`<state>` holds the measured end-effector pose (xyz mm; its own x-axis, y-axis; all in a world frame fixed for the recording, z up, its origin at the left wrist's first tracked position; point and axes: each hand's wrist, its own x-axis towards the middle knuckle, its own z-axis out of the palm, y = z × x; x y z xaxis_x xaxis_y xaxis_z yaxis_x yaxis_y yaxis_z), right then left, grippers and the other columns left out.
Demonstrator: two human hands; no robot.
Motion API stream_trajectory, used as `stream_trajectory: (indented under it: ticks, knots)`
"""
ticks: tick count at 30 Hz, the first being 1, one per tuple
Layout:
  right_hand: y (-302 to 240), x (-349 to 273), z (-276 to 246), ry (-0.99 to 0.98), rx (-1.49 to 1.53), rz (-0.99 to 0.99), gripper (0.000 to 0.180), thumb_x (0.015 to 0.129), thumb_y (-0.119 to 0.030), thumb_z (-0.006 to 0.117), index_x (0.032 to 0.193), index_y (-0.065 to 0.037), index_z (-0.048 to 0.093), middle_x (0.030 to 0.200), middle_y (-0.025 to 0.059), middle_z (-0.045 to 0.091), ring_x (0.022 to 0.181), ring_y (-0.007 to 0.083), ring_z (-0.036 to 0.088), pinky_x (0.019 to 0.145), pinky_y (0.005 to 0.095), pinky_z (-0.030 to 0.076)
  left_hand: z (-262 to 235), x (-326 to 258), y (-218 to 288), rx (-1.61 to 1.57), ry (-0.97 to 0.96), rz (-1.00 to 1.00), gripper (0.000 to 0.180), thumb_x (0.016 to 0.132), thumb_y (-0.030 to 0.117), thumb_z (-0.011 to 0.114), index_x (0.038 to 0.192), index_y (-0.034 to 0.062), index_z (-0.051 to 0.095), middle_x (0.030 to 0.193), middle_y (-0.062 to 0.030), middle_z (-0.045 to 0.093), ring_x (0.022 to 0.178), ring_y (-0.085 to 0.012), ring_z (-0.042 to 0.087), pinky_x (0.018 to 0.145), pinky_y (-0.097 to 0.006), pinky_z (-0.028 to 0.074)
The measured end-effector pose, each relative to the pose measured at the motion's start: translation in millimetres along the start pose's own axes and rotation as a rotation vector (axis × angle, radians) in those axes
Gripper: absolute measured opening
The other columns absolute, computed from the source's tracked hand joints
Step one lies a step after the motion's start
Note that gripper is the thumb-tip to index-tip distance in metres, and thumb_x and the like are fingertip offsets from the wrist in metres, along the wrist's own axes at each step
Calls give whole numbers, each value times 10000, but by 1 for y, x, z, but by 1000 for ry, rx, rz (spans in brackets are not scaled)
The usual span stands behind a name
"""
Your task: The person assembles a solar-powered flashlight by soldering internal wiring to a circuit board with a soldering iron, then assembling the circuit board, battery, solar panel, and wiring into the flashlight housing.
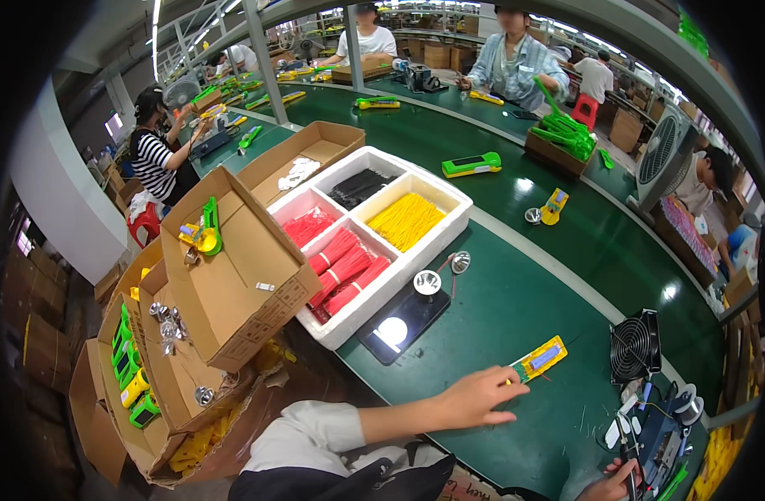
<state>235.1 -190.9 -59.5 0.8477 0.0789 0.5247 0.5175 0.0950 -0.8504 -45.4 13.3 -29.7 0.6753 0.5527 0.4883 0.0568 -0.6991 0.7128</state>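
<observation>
Yellow rectangular circuit board with a blue component (539,360) lies flat on the green belt (516,309), touching my left hand's (476,396) fingertips on their far side. Left hand open, fingers spread, gripping nothing. Right hand (613,483) at the lower edge, closed on a slim dark tool (626,451).

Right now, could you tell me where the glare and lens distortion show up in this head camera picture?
In the head view, overhead lights glare off the dark phone screen and leave bright spots on the green belt; the fisheye bends the belt's edges toward the black rim; the left hand on the yellow circuit board is sharp; the right hand sits cropped at the bottom edge.
</observation>
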Motion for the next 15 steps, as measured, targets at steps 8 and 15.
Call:
stream_trajectory:
  ticks: [8,15]
  knots:
    - [11,-7,4,-61,137,22,162,945,-121,508,1023,13,461,698,74,523,560,87,483,477,198,354,-83,35,-58,875,343,-455,218,848,182,602,944,-10,565,966,-192,587,892,-347,555,789,-442,471]
    - [-23,-21,27,-51,124,74,176,922,-156,535,971,3,477,648,52,518,482,52,436,457,166,344,-85,54,-91,979,249,-580,145,847,133,573,777,7,582,772,-168,610,807,-328,592,700,-404,503]
